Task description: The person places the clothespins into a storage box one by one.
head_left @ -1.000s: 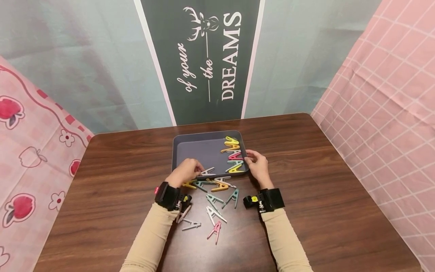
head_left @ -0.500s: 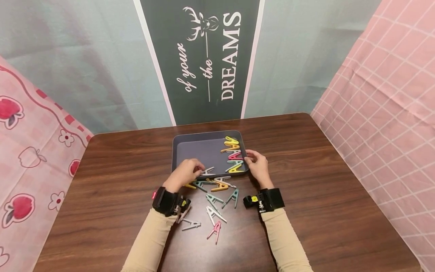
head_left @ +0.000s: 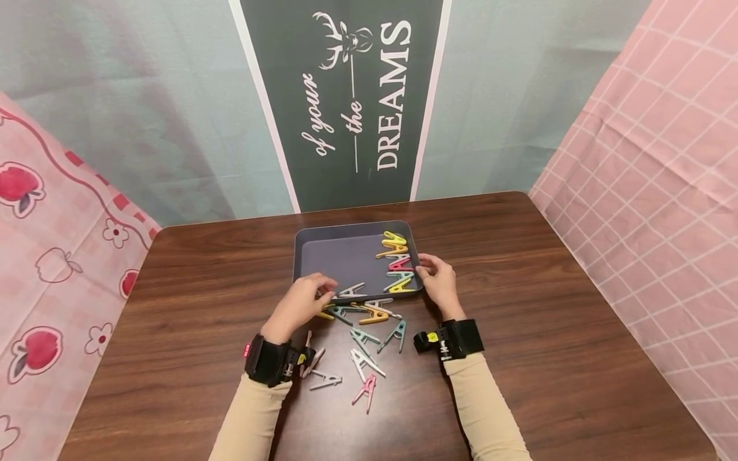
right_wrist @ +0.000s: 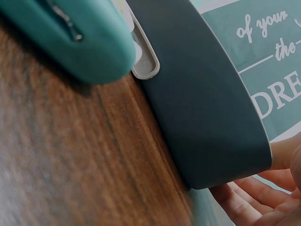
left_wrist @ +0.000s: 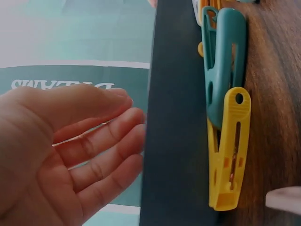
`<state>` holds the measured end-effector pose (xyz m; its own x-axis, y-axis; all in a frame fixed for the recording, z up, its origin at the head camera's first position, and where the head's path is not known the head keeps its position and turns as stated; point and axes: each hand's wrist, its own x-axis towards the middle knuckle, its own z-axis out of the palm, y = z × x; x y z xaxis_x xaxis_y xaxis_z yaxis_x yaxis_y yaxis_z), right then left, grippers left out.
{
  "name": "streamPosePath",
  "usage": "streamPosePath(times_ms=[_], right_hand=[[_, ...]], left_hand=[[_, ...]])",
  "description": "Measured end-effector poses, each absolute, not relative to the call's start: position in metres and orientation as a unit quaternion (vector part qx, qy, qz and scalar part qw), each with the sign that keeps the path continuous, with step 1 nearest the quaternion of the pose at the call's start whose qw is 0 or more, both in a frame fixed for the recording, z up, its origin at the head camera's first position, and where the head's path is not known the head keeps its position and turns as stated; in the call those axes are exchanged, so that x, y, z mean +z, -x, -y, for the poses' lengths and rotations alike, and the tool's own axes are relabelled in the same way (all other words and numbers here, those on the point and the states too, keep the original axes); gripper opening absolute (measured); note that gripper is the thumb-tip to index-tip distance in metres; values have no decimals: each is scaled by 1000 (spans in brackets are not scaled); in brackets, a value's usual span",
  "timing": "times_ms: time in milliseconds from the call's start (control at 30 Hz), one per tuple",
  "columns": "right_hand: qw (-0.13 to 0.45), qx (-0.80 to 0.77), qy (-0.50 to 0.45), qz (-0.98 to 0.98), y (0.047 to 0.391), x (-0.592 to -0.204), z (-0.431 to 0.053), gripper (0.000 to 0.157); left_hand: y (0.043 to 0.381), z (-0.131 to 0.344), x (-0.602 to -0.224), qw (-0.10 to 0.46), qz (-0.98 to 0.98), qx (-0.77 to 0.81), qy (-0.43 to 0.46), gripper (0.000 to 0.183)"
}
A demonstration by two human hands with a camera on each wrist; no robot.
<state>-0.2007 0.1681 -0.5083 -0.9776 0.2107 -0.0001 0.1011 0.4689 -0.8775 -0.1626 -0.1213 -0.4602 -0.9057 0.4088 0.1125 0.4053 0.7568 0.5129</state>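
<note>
My left hand (head_left: pixel 302 301) hovers by the front left rim of the dark grey tray (head_left: pixel 328 256), its fingers loosely bent and nothing between them. Just right of its fingertips, a white clothespin (head_left: pixel 353 291) lies inside the tray along the front wall. At the tray's right side, my right hand (head_left: pixel 439 282) grips the edge, thumb at the rim and fingers against the outer wall. Close to that hand, a column of clothespins in yellow, orange, pink and light blue runs along the right wall. In the left wrist view, a yellow clothespin (left_wrist: pixel 230 155) overlaps a teal clothespin (left_wrist: pixel 228 61) outside the tray.
Loose clothespins are scattered on the wooden table (head_left: pixel 519 307) in front of the tray, among them an orange one (head_left: pixel 373 316), a green one (head_left: pixel 363 338), a white one (head_left: pixel 364 363) and a pink one (head_left: pixel 366 392). Fabric curtains (head_left: pixel 490 96) surround the table.
My left hand has drawn back to the left and toward me, away from the white clothespin, which stays in the tray. My right hand keeps its place at the tray's edge.
</note>
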Motion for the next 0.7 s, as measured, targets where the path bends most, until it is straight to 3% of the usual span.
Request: streamPosePath(times_ms=[167, 433, 700], right_hand=[[44, 514, 96, 851, 200, -506, -167, 33], [82, 514, 76, 850, 197, -507, -167, 29], [55, 509, 90, 854, 200, -509, -168, 32]], left_hand=[[152, 124, -456, 4, -940, 280, -197, 21], [140, 127, -452, 7, -945, 283, -167, 18], [130, 132, -451, 22, -954, 261, -143, 19]])
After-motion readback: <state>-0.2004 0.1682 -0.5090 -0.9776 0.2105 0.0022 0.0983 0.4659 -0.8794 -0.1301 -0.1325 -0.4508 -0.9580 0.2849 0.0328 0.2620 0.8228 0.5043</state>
